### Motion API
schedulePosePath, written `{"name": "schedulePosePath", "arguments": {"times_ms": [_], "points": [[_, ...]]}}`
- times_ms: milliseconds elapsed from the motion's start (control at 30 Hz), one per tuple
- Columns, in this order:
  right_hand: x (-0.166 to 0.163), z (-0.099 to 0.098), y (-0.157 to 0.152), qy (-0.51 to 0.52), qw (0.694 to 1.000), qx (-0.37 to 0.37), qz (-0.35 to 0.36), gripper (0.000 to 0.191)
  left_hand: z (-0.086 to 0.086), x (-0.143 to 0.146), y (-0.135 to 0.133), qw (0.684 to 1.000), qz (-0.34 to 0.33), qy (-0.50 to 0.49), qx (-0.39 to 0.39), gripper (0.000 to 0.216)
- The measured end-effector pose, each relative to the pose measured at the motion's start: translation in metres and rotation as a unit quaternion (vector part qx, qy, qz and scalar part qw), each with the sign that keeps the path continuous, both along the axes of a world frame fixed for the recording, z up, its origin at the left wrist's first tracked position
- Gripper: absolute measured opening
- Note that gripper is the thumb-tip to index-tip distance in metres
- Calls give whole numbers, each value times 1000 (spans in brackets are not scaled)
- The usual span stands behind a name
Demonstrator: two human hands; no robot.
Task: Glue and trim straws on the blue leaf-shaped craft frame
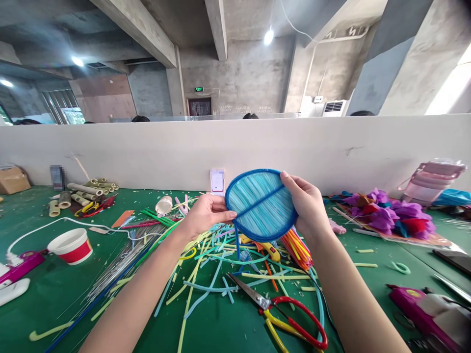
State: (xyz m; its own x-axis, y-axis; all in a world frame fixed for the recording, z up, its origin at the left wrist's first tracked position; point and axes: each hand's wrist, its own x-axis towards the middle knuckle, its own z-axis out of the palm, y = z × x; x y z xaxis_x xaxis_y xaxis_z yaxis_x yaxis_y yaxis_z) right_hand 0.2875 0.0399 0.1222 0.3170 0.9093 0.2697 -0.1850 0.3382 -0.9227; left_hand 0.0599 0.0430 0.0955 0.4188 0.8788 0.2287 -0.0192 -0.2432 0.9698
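I hold up a round blue pipe-cleaner fan (261, 205) with a dark blue rim, a diagonal middle rib and a short stem hanging down. My left hand (204, 214) pinches its left edge with closed fingers. My right hand (307, 203) grips its right edge, thumb on the front. Below the fan lie loose pipe cleaners (217, 267) in blue, yellow and green, and a bundle of orange ones (298, 247).
Red-and-yellow scissors (285, 314) lie open on the green table (55, 294) in front. A red-and-white cup (71, 245) and thin wires (125, 264) are left; a pink glue gun (430, 314), purple and red felt petals (390, 215) and a pink bottle (430, 181) right. A white partition (147, 147) runs behind.
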Motion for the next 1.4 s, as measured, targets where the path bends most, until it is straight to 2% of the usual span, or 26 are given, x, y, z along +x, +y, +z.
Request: {"name": "schedulePosePath", "arguments": {"times_ms": [167, 300, 367, 533, 633, 700, 800, 867, 967, 1067, 1167, 1300, 1400], "points": [[8, 1, 2, -7, 999, -35, 26, 31, -7, 7, 2, 1000, -12, -6, -20, 33], [29, 1, 4, -106, 992, -57, 42, 32, -13, 16, 0, 998, -23, -19, -55, 35], [39, 0, 6, -144, 987, -51, 39, 34, -14, 21, -2, 998, -21, -20, -63, 37], [47, -4, 11, -163, 986, -34, 6, 37, -17, 25, -2, 999, -27, -4, -39, 36], [47, -5, 11, -204, 979, -13, 2, 38, -12, 12, 4, 1000, -14, 17, 9, 33], [45, -5, 9, -241, 969, -19, 44, 40, -3, -5, 8, 996, -12, 69, 45, 33], [36, -3, 4, -279, 951, -14, 132, 41, 12, -34, 7, 989, -23, 133, 53, 35], [27, -1, -1, -308, 940, 12, 145, 39, 20, -48, 4, 986, -35, 155, 42, 34], [15, 2, -6, -377, 922, 43, 80, 31, 24, -57, -1, 982, -41, 180, 38, 35], [8, 3, -10, -447, 890, 87, -6, 25, 24, -56, -2, 981, -43, 183, 38, 36], [7, 1, -9, -494, 859, 122, -56, 23, 23, -54, 0, 980, -42, 188, 39, 32], [6, -4, -5, -491, 862, 118, -43, 22, 23, -55, 2, 980, -44, 190, 41, 33], [3, -6, -3, -465, 871, 154, -22, 23, 23, -57, 1, 979, -49, 192, 40, 34]]}}
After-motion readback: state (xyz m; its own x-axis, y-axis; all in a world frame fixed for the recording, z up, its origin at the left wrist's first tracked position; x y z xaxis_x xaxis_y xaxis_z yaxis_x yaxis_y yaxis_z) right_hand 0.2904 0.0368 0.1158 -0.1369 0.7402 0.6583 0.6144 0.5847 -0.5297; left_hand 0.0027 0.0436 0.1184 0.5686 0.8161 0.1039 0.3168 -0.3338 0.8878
